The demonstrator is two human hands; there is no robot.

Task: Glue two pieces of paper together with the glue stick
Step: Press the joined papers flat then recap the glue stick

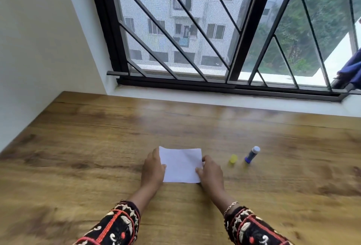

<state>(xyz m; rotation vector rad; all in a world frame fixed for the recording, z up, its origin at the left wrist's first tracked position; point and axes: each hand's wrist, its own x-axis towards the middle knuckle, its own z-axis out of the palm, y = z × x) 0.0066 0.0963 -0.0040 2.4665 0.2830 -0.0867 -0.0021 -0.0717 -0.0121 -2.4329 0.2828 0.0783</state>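
Patterned sleeves (117, 225) end in the left hand (153, 168) and right hand (211, 172), each pinching a side edge of the white paper (180, 164). Yellow cap (233, 159) and glue stick (252, 155) sit to its right on the table (78, 147).

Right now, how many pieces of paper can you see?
1. A white paper over the middle of the table, the left hand holding its left edge and the right hand its right edge. A second piece may be hidden beneath it; I cannot tell.

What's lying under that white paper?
Only the wooden table shows around the white paper, which the left hand and right hand hold at its sides. Any second sheet beneath is covered.
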